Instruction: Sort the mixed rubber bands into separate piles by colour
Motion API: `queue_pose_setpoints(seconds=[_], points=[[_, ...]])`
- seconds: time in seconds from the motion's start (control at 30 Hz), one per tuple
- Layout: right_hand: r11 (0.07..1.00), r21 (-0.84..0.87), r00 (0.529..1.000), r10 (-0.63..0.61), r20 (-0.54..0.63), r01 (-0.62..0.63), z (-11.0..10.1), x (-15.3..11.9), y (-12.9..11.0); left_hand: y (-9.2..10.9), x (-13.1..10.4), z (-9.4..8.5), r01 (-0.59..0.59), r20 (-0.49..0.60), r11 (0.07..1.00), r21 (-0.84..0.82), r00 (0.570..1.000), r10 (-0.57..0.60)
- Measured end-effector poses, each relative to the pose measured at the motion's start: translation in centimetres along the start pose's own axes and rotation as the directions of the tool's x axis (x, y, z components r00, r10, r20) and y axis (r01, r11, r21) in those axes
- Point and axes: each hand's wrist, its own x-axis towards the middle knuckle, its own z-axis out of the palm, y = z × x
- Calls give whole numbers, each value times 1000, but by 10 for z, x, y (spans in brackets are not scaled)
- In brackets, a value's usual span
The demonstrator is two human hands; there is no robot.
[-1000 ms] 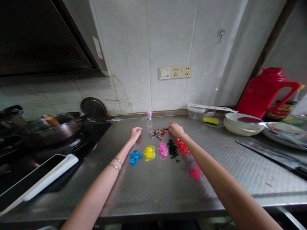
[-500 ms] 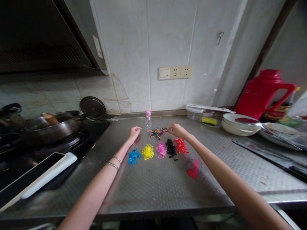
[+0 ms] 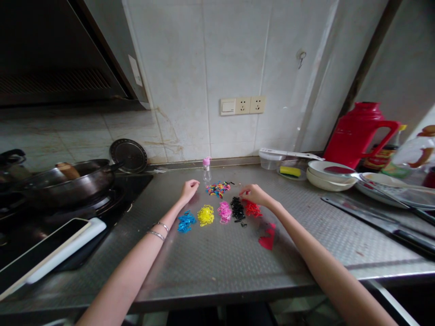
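Note:
Small rubber bands lie sorted by colour on the metal counter: a blue pile (image 3: 186, 222), a yellow pile (image 3: 205, 215), a pink pile (image 3: 224, 212), a black pile (image 3: 237, 208) and a red pile (image 3: 253, 208). Behind them is a mixed-colour pile (image 3: 218, 189). My right hand (image 3: 254, 194) hovers just behind the black and red piles, its fingertips pinched; whatever is in them is too small to make out. Left of the mixed pile, my left hand (image 3: 189, 190) has its fingers pressed together, their contents unclear. A small clear bottle with a pink cap (image 3: 207, 170) stands behind the mixed pile.
A clear bag with red hearts (image 3: 267, 237) lies by my right forearm. On the left are a pan (image 3: 88, 179) on the stove and a phone (image 3: 44, 253). Bowls (image 3: 329, 176), a knife (image 3: 360, 217) and a red thermos (image 3: 356, 133) occupy the right.
My right hand has come back from the mixed pile's right edge toward the black and red piles. My left hand keeps its pose. The view has shifted slightly right.

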Motion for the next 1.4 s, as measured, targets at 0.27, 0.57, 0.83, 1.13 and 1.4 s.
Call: queue_pose_setpoints(seconds=[0.27, 0.57, 0.83, 1.13, 1.4], points=[[998, -10, 997, 59, -56, -59, -4, -9, 15, 36, -17, 7, -397, 339, 871, 290, 893, 295], [991, -100, 995, 89, -38, -92, -5, -13, 13, 49, -24, 14, -470, 452, 791, 392, 847, 279], [984, -130, 992, 119, -45, -124, -5, -15, 15, 53, -19, 10, -410, 388, 843, 348, 882, 269], [983, -133, 990, 117, -75, -126, -9, -14, 9, 81, -21, -26, -225, 597, 955, 194, 799, 67], [987, -111, 991, 106, -85, -116, -6, -14, 10, 71, -26, -40, -127, 702, 988, 89, 712, 28]])
